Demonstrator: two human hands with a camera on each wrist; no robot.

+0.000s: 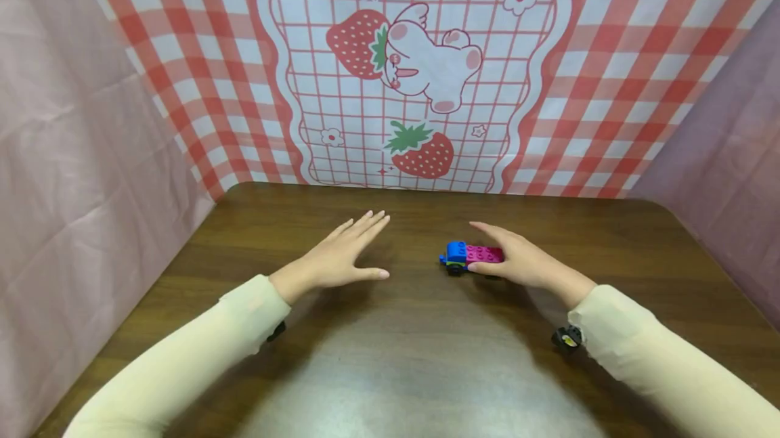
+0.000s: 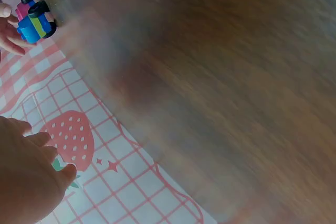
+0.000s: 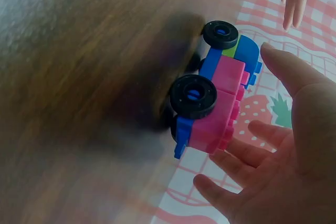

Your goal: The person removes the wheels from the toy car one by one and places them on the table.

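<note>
Left hand (image 1: pixel 335 262) spread, empty, right hand (image 1: pixel 523 258) half-spread around toy car (image 1: pixel 475 253), contact unclear

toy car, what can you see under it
Under the toy car, black wheels show, with the table beneath. What lies between the wheels is covered by the car itself and can't be seen.

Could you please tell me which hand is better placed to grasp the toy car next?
Likely the right hand: it is open right beside the toy car, while the left hand hangs apart, farther away.
</note>
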